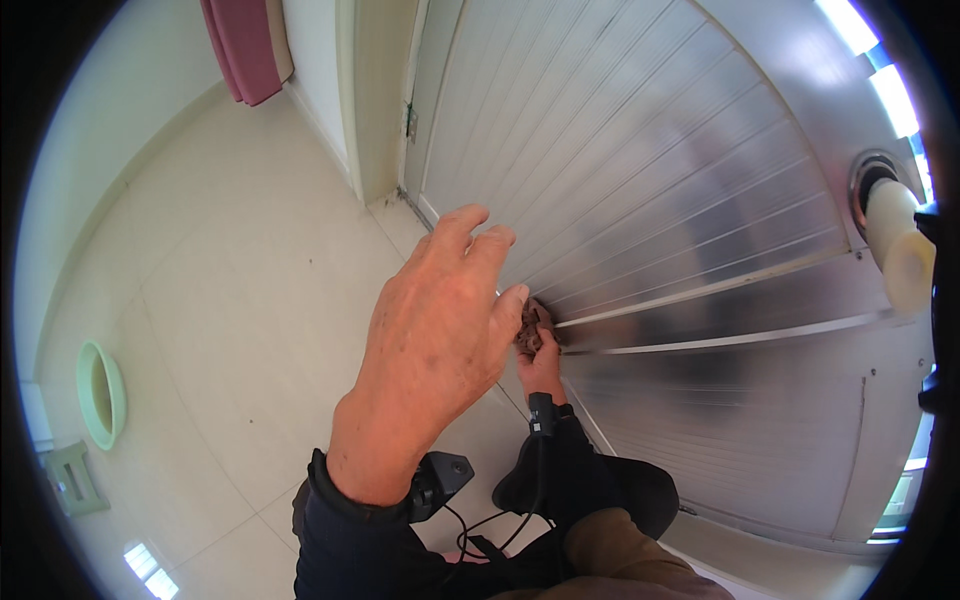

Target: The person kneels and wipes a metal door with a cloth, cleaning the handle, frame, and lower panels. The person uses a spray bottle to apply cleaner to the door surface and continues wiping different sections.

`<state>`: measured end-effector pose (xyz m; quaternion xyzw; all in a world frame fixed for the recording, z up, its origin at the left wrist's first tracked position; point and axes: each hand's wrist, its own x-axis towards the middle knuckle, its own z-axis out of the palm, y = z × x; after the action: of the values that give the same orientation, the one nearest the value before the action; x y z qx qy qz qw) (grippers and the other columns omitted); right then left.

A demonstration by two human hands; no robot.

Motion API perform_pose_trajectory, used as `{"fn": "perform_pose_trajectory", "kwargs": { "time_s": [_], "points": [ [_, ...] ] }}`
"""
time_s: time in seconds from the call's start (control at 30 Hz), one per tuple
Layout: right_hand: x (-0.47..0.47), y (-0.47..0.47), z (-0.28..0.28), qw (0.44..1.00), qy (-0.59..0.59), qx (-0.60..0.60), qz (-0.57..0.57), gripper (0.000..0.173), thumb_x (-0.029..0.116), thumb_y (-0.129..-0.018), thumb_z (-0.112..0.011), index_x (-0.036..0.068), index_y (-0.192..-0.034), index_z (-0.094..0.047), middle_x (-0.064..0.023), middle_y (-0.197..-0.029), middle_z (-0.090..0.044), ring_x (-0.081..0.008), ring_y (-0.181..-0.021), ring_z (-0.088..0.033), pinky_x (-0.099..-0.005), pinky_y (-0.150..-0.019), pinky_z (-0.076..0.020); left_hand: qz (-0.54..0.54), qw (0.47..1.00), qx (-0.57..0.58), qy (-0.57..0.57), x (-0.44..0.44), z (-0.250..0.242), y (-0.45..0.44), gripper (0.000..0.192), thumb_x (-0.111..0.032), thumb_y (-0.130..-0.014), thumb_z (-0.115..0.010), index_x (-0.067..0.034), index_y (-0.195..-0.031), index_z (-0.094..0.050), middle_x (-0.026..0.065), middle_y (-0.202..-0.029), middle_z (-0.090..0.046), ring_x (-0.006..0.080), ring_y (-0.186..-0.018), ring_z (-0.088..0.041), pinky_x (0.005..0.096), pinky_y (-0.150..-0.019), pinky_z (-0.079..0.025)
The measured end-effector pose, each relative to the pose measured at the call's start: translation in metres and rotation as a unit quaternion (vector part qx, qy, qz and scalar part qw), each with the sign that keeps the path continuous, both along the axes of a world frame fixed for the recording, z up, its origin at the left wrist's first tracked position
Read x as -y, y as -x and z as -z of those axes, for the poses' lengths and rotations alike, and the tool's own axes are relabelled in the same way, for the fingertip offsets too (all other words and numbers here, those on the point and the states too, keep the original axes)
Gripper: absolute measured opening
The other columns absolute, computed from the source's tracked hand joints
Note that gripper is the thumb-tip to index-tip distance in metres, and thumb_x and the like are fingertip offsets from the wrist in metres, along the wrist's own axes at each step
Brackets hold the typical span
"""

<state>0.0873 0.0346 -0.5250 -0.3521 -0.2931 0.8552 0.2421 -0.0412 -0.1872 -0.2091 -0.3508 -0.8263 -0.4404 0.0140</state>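
In the middle of the view my left hand (439, 330) is raised above the floor, back upward, with its fingers bent and apart. Nothing shows in it, though its palm side is hidden. Lower and farther off, my right hand (546, 371) grips a crumpled brown cloth (534, 326) against the lower part of a metal door (645, 165). Ribs and pale strips run across the door's silvery panels. My left thumb overlaps the cloth in the picture, so I cannot see all of it. Each wrist carries a black strapped device with a cable.
At the right, a cream cylindrical handle (896, 240) sticks out from the door. A pale green basin (101, 397) and a green plastic stool (75, 480) stand on the tiled floor (247, 300) at the left. Pink fabric (244, 49) hangs by the wall. Loose cables (491, 536) lie between my arms.
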Motion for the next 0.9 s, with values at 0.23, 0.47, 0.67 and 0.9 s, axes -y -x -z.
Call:
{"fn": "perform_pose_trajectory", "kwargs": {
  "time_s": [0.23, 0.47, 0.67, 0.9],
  "points": [
    [-0.002, 0.008, 0.066, 0.990, 0.051, 0.117, 0.053, 0.043, 0.012, -0.108, -0.042, 0.006, -0.143, -0.068, -0.0123, -0.142, -0.071, -0.0269, -0.126, -0.071, -0.0390, -0.107, -0.0589, -0.007, 1.000, 0.018, 0.024, 0.007, 0.002, 0.001, 0.039, -0.010, -0.094, -0.076, -0.001, -0.132, -0.067, 0.0196, -0.146, -0.062, 0.0441, -0.115, -0.069, 0.0479, -0.096, -0.058],
    [-0.006, 0.008, 0.071, 0.992, 0.095, 0.039, 0.069, 0.041, 0.014, -0.109, -0.046, 0.004, -0.142, -0.067, -0.0111, -0.140, -0.072, -0.0249, -0.128, -0.070, -0.0391, -0.112, -0.0561, -0.006, 0.999, -0.011, 0.034, 0.008, 0.006, 0.000, 0.039, -0.009, -0.094, -0.077, -0.002, -0.132, -0.067, 0.0192, -0.144, -0.063, 0.0436, -0.111, -0.070, 0.0482, -0.093, -0.058],
    [-0.009, 0.009, 0.029, 0.990, 0.094, -0.008, 0.106, 0.036, 0.017, -0.110, -0.056, 0.001, -0.140, -0.066, -0.0126, -0.141, -0.072, -0.0264, -0.130, -0.069, -0.0407, -0.115, -0.0558, -0.003, 0.999, -0.030, 0.036, 0.006, 0.008, 0.000, 0.038, -0.010, -0.094, -0.076, -0.001, -0.130, -0.067, 0.0192, -0.143, -0.064, 0.0444, -0.112, -0.070, 0.0487, -0.093, -0.058],
    [-0.010, 0.016, -0.077, 0.983, 0.107, -0.088, 0.121, 0.041, 0.021, -0.112, -0.057, -0.002, -0.146, -0.059, -0.0160, -0.146, -0.068, -0.0297, -0.133, -0.068, -0.0440, -0.114, -0.0580, -0.015, 0.999, -0.039, 0.027, 0.006, 0.008, -0.008, 0.038, -0.011, -0.095, -0.076, 0.000, -0.130, -0.068, 0.0193, -0.142, -0.065, 0.0438, -0.119, -0.068, 0.0484, -0.099, -0.058]
  ]
}}
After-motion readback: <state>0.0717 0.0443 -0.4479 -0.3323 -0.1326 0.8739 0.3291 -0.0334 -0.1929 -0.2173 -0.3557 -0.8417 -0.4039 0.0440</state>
